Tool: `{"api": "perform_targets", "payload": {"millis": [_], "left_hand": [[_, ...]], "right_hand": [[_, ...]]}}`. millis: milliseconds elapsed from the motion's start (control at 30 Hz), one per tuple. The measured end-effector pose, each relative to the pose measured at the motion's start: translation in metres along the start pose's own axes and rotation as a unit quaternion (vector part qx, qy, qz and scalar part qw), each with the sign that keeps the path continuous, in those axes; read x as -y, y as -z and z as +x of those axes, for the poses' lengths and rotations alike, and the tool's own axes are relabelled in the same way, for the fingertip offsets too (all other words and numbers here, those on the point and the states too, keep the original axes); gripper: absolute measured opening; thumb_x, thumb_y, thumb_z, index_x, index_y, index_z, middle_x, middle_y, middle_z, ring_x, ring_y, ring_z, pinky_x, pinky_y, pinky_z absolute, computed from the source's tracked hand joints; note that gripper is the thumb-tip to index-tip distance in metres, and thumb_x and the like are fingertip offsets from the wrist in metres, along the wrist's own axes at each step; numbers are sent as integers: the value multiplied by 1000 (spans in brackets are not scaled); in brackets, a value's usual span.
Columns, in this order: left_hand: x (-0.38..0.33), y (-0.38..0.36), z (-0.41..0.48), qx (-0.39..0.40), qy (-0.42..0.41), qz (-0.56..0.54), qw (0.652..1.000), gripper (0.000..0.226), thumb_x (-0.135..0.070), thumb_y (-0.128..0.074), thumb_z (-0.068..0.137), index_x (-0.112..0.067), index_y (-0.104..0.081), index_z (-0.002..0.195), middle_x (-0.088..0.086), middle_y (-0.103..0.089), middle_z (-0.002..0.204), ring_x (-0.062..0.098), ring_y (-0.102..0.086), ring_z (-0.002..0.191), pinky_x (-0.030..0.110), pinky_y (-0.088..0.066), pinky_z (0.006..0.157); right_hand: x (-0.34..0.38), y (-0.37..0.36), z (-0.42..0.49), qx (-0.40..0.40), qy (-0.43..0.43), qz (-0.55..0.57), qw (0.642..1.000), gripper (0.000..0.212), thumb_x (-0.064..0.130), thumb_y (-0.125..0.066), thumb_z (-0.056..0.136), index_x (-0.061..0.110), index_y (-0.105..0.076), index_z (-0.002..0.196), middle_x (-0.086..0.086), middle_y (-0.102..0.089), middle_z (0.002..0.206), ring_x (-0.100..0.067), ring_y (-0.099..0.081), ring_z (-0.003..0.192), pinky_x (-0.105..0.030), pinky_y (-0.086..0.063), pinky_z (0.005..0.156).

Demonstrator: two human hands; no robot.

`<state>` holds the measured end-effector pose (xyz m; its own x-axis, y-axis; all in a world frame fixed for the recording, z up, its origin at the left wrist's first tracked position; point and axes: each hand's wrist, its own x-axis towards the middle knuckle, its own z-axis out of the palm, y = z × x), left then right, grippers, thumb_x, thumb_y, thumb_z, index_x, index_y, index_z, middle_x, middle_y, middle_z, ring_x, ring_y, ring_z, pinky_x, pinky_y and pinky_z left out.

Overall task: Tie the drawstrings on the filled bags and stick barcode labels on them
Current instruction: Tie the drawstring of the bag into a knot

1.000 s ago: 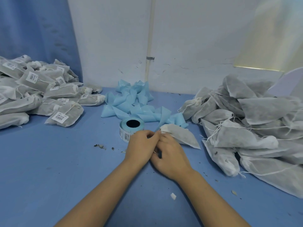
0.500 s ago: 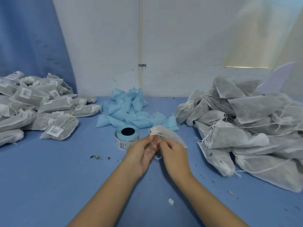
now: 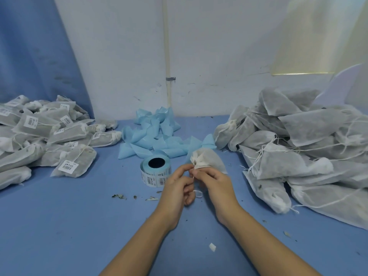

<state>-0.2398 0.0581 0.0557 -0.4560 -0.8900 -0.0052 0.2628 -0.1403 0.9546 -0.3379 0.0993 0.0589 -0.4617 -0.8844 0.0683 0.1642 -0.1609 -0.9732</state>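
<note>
1. Where the two forearms enter from the bottom edge, which cuts them off, a small white scrap (image 3: pixel 212 247) lies between them on the blue worktop (image 3: pixel 79 226).
2. The left hand (image 3: pixel 177 188) and the right hand (image 3: pixel 216 186) meet above the worktop. Each grip is closed in a pinch on the white drawstring (image 3: pixel 198 193), just under the gathered neck of a filled bag (image 3: pixel 209 159).
3. A loop of the drawstring hangs below the fingers. The fingertips hide whether a knot has formed.
4. The bag's body leans away behind the right hand, which covers its lower part.
5. Just left of the hands, the label roll (image 3: pixel 156 171) stands on end. Barcodes show on its side, but the print is too small to read. Leaf crumbs (image 3: pixel 119 196) lie near it.
6. Behind the roll, a heap of blue backing pieces (image 3: pixel 159 136) reaches the wall.
7. At the left, a pile of labelled bags (image 3: pixel 39 136) is cut by the frame edge.
8. At the right, a larger pile of unlabelled bags (image 3: pixel 298 146) with loose strings runs out of view.
9. Farthest back are a white wall with a pipe (image 3: pixel 168 56) and a blue curtain (image 3: pixel 29 56).
</note>
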Motion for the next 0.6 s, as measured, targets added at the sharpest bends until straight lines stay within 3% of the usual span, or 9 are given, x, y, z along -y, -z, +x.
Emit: {"api": "perform_targets", "payload": {"millis": [267, 400, 500, 600], "left_hand": [[1, -7, 2, -4, -2, 82, 997, 40, 10, -31, 88, -14, -56, 107, -8, -28, 44, 6, -20, 37, 18, -19, 36], [7, -6, -6, -15, -64, 153, 986, 22, -2, -43, 95, -14, -56, 109, -5, -42, 46, 10, -39, 40, 20, -37, 44], [12, -3, -7, -72, -117, 234, 963, 11, -13, -50, 96, -17, -60, 97, -1, -56, 55, 5, -49, 46, 13, -41, 49], [10, 4, -3, -100, -189, 377, 901, 8, -17, -54, 95, -19, -60, 90, -4, -60, 71, 3, -53, 62, 12, -39, 58]], "right_hand": [[4, 10, 8, -17, -82, 117, 990, 10, -1, -65, 81, 4, -73, 81, -4, -73, 81, -7, -64, 72, -15, -50, 70], [5, 17, 10, 7, -90, 186, 978, 11, 5, -59, 89, 5, -69, 93, -4, -73, 92, -8, -66, 86, -16, -51, 76], [6, 24, 10, 53, -103, 232, 966, 11, 10, -51, 95, 7, -61, 93, -10, -74, 96, -12, -71, 88, -18, -55, 71], [4, 22, 10, 66, -93, 168, 979, 14, 12, -50, 97, 9, -61, 89, -3, -72, 76, -11, -69, 77, -18, -54, 71]]}}
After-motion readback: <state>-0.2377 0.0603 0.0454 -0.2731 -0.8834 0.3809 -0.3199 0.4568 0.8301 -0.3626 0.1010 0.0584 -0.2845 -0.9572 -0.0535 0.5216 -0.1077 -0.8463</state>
